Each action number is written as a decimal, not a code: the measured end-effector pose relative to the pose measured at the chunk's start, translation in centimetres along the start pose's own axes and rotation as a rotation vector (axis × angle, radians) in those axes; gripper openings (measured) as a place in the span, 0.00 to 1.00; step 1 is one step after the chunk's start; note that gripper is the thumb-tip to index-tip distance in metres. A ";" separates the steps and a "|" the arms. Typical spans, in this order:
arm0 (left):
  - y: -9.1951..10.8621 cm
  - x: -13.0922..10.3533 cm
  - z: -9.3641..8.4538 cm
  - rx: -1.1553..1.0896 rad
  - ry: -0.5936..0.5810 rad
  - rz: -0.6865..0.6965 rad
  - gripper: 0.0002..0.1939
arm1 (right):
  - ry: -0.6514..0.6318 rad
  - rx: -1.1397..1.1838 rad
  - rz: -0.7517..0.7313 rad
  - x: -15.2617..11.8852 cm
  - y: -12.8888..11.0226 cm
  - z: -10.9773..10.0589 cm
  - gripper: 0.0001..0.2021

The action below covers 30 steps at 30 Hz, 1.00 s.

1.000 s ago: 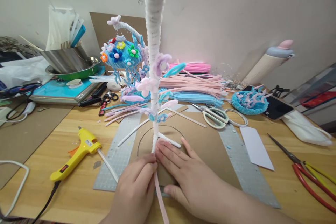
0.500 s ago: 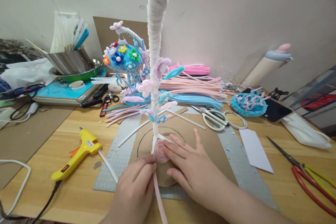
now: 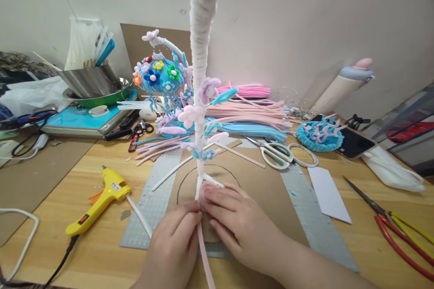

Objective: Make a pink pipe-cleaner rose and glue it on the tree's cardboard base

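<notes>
A pink pipe cleaner [image 3: 205,253] is wound into a flat coil at the foot of a white wrapped stem [image 3: 200,49], its loose tail hanging toward me. My left hand [image 3: 176,235] pinches the strand at the coil's left edge. Fingers drawn together, my right hand [image 3: 239,221] grips the coil's right side and covers much of it. The stem stands upright on a cardboard sheet [image 3: 271,198] with a drawn circle. Its splayed white feet show near my fingertips. Pink, lilac and blue pipe-cleaner flowers [image 3: 190,116] and leaves stick out along its lower half.
A yellow glue gun [image 3: 110,194] lies left on the table. At right are white-handled scissors [image 3: 276,156], a white card [image 3: 328,194] and red-handled shears [image 3: 389,230]. Pipe-cleaner bundles [image 3: 247,113], a blue flowered ornament [image 3: 162,74] and a metal pot [image 3: 91,83] stand behind.
My right hand's fingers, spread over the coil before, have drawn together and curled around its right side. The left hand stays in nearly the same place, still pinching the strand.
</notes>
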<state>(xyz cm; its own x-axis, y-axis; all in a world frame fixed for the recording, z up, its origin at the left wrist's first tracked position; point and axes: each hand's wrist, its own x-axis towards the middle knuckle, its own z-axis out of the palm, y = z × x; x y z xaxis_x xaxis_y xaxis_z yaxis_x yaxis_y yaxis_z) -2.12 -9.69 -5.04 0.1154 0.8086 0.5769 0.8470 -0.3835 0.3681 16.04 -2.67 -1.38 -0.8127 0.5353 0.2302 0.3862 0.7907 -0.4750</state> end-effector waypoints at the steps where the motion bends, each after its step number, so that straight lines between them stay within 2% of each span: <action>1: 0.0 0.1 -0.1 0.005 0.006 0.002 0.08 | 0.009 -0.003 -0.010 0.1 -0.1 0.1 0.18; 7: 0.0 0.5 -0.6 0.001 -0.001 -0.028 0.08 | -0.008 -0.056 0.001 0.3 -0.3 0.0 0.16; 11: -0.1 0.5 -0.6 -0.058 0.002 -0.101 0.07 | -0.045 -0.065 0.014 0.2 -0.4 0.0 0.15; 14: -0.5 1.1 -0.6 -0.184 -0.041 -0.270 0.04 | -0.050 -0.060 0.042 0.2 -0.4 0.1 0.16; 17: -0.9 2.2 -0.8 -0.273 -0.142 -0.496 0.06 | -0.049 -0.055 0.039 0.1 -0.4 0.2 0.16; 19: -1.1 3.0 -1.0 -0.282 -0.218 -0.585 0.07 | -0.046 -0.055 0.033 0.1 -0.4 0.2 0.16; 24: -1.1 4.4 -1.8 -0.320 -0.277 -0.590 0.06 | -0.029 -0.047 0.029 0.2 -0.4 0.3 0.16; 30: -2.5 3.5 -4.1 -0.234 -0.159 -0.603 0.08 | -0.036 -0.038 0.036 0.2 -0.4 0.2 0.17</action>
<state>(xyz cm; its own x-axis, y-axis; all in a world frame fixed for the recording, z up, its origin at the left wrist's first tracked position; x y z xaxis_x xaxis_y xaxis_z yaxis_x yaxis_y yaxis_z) -6.02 -7.76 -0.95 -0.2533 0.9608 0.1128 0.6543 0.0843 0.7515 15.59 -2.96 -1.31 -0.8128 0.5532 0.1826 0.4315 0.7822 -0.4493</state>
